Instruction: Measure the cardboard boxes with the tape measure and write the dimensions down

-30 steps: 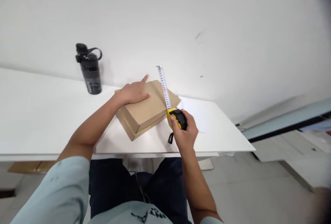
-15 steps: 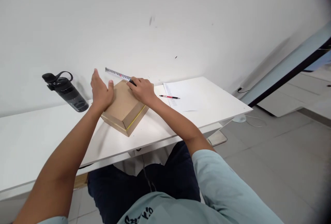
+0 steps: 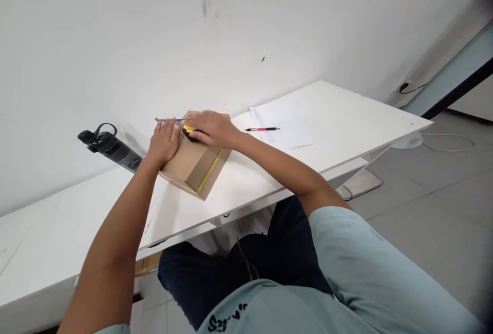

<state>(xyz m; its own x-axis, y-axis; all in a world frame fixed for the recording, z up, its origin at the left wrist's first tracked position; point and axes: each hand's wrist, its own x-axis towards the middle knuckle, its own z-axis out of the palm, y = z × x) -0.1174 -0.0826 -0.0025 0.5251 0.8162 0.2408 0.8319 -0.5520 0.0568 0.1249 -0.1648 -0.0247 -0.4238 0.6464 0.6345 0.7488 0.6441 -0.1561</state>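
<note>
A closed brown cardboard box (image 3: 188, 162) with a yellow line along its side lies on the white table in front of me. My right hand (image 3: 215, 129) is closed around a yellow and black tape measure (image 3: 188, 133) over the top of the box. Its blade (image 3: 160, 121) sticks out to the left, past the box's far left edge. My left hand (image 3: 165, 143) lies on the left part of the box, fingers stretched forward over the blade. Its fingertips come close to those of my right hand.
A dark water bottle (image 3: 113, 149) stands left of the box, near the wall. To the right, a red and black pen (image 3: 262, 129) rests on white paper sheets (image 3: 290, 118). The white table's (image 3: 358, 118) front edge runs above my lap.
My left hand has come down from its raised position onto the box and the blade. The tape measure's blade now sits lower, nearer the box top. The view has shifted and tilted.
</note>
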